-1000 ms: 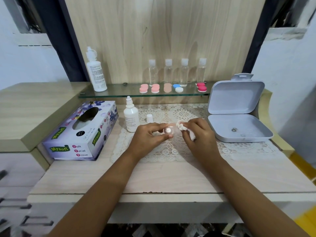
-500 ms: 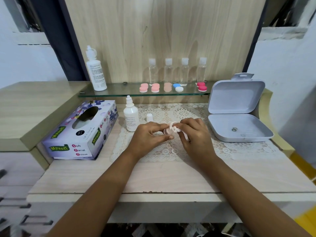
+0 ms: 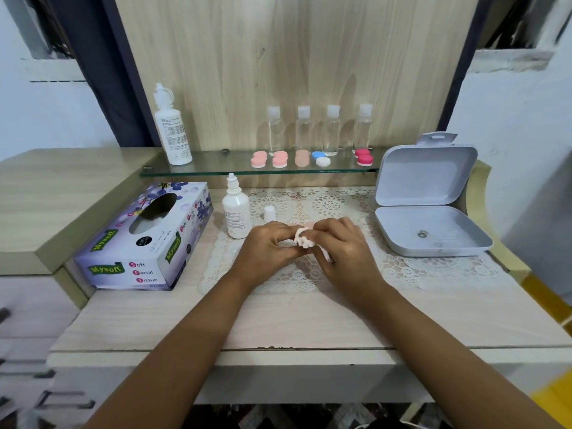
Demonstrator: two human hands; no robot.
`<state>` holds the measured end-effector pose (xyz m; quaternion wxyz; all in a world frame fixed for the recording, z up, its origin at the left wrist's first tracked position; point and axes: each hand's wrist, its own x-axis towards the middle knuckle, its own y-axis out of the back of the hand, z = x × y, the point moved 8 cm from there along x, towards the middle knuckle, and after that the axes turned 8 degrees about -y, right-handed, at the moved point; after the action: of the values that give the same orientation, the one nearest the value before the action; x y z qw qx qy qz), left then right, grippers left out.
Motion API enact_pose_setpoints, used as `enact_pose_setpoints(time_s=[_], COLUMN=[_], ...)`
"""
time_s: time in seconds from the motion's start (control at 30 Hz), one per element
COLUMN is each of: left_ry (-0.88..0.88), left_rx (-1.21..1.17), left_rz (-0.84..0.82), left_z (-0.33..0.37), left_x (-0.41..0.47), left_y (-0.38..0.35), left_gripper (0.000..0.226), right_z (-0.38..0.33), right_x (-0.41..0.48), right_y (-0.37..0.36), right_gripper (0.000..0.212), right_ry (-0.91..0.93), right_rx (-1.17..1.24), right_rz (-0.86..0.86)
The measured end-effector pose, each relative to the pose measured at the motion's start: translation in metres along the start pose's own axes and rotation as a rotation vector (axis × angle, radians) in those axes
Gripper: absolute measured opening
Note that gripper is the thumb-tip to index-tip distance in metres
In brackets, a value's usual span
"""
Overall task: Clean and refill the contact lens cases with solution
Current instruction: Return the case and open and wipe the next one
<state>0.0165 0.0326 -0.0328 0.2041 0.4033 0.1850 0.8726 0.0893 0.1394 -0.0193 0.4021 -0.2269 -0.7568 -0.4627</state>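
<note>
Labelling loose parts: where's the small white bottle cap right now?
Head view, left of centre: the small white bottle cap stands upright on the lace mat, just right of the small white dropper bottle and behind the left hand.

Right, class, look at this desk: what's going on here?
A person is wiping what looks like a small pinkish lens case piece, mostly hidden between the fingers. The left hand holds it above the lace mat while the right hand presses a crumpled white tissue against it. The small solution bottle stands uncapped nearby, its cap beside it. More lens cases sit on the glass shelf behind.
</note>
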Motion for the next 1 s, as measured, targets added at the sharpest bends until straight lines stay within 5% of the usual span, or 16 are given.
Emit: enact_pose_setpoints(time_s=[0.5, 0.73, 1.0], left_ry=[0.021, 0.081, 0.082], left_rx=[0.007, -0.021, -0.049], left_rz=[0.038, 0.107, 0.119], left_z=[-0.002, -0.007, -0.005], left_x=[0.000, 0.000, 0.000], left_y=[0.004, 0.007, 0.009], left_gripper=[0.034, 0.033, 0.039], right_z=[0.003, 0.032, 0.016], right_x=[-0.003, 0.002, -0.001], right_y=[-0.004, 0.016, 0.008], right_gripper=[0.019, 0.020, 0.020], right_ry=[-0.061, -0.281, -0.184], right_rx=[0.117, 0.051, 0.113], right_rz=[-0.064, 0.094, -0.017])
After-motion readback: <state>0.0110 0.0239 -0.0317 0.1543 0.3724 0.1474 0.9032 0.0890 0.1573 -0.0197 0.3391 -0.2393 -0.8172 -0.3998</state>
